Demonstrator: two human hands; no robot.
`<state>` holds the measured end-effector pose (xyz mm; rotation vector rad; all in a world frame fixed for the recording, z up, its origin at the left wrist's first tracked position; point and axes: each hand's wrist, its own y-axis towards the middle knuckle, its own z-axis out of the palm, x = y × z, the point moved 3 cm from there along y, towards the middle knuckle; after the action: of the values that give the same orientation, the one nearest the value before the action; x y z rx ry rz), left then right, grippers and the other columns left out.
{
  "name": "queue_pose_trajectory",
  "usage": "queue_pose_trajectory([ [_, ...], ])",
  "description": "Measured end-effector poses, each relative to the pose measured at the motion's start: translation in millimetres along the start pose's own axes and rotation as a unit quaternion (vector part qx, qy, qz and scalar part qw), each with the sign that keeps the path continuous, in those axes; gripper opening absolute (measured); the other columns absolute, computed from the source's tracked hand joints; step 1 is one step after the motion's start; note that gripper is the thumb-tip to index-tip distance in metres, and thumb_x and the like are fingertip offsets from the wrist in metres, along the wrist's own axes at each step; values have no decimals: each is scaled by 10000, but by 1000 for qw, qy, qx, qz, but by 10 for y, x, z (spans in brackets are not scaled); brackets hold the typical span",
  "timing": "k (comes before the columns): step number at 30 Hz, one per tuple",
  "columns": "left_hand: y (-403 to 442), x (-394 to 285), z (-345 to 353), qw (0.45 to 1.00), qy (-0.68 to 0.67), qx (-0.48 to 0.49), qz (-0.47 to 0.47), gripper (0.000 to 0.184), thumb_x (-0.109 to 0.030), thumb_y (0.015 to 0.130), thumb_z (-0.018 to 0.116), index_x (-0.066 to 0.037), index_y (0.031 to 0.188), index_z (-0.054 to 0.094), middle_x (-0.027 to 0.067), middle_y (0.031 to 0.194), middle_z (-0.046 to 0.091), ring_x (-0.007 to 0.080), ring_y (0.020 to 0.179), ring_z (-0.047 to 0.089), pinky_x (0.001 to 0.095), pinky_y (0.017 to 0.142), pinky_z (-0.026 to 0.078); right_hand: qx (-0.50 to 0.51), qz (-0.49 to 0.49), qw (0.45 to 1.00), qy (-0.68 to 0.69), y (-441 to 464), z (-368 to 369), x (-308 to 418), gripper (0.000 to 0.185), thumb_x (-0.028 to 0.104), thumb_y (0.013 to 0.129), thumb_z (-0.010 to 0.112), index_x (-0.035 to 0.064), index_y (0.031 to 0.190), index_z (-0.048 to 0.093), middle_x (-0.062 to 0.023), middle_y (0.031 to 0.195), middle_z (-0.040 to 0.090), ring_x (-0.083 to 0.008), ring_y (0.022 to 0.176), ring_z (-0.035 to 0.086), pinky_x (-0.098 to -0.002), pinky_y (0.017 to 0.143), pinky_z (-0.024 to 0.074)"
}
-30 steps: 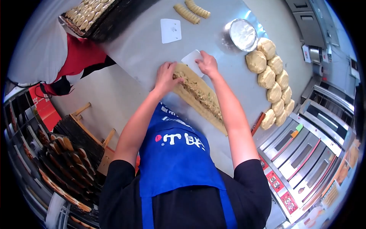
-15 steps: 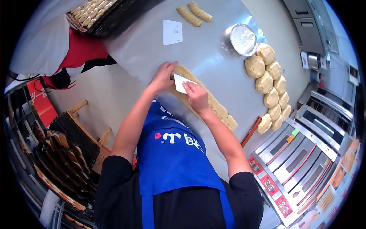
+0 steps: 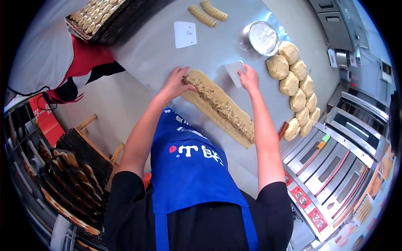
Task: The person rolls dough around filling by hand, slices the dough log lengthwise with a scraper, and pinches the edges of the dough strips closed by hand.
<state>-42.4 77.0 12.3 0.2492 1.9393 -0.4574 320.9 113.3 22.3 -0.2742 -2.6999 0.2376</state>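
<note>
A long flat strip of dough (image 3: pixel 205 109) lies slantwise on the metal table, with a line of crumbly brown filling (image 3: pixel 222 103) along its length. At the strip's upper left end rests my left hand (image 3: pixel 176 83), fingers and thumb apart, the thumb touching the end of the filling. My right hand (image 3: pixel 249 78) grips a white dough scraper (image 3: pixel 234 73), held tilted to the right of the strip and apart from it. The scraper's corner is hidden by my fingers.
A metal bowl of white flour (image 3: pixel 263 38) stands near several round dough pieces (image 3: pixel 289 83) at the right. Farther off lie a second white scraper (image 3: pixel 185 35) and two ridged dough rolls (image 3: pixel 202 16). Another person's red apron (image 3: pixel 90 54) is at left, beside a filled tray (image 3: pixel 94 19).
My right hand has moved right with the scraper, off the dough strip, and the filling now shows. My left hand stays at the strip's end with its thumb spread. The view has shifted slightly.
</note>
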Motion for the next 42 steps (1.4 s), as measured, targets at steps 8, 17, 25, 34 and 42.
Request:
queue_pose_trajectory([
  [8,14,-35,75,994,107,-18,-2,945,-170,712,991,-77,1554,572,161,1227,593,347,1136,619,427,978,539,173,-32,973,149,-109,653,958,343,312,899,805,79,1150,780,-230,996,799,-436,939,768,-489,837,606],
  [17,38,203,164,950,236,0,204,705,-87,777,904,-99,1442,670,142,1393,663,350,1215,616,434,1070,534,-175,-309,932,72,-1675,439,1401,307,45,930,659,78,1214,771,-153,1075,819,-345,964,806,-450,816,652],
  [25,141,-567,101,902,352,134,210,580,-259,720,951,-37,1176,670,121,1291,679,339,1292,578,469,1129,459,15,111,993,41,-810,-415,-108,194,174,1015,664,117,1180,748,-157,1085,816,-376,989,786,-489,799,596],
  [34,242,-574,606,858,408,209,231,769,-518,647,989,-69,1179,663,109,1175,652,308,1221,599,445,1022,478,216,11,971,103,-769,231,120,381,289,917,789,65,1226,785,-189,1129,804,-399,1013,769,-477,901,618],
  [42,-76,-572,923,800,451,199,343,899,-469,730,942,-79,1470,612,74,1299,635,245,1267,577,435,1050,452,-147,-246,958,24,-2372,68,548,433,-23,906,658,112,1302,770,-154,1200,804,-331,1087,796,-426,908,654],
])
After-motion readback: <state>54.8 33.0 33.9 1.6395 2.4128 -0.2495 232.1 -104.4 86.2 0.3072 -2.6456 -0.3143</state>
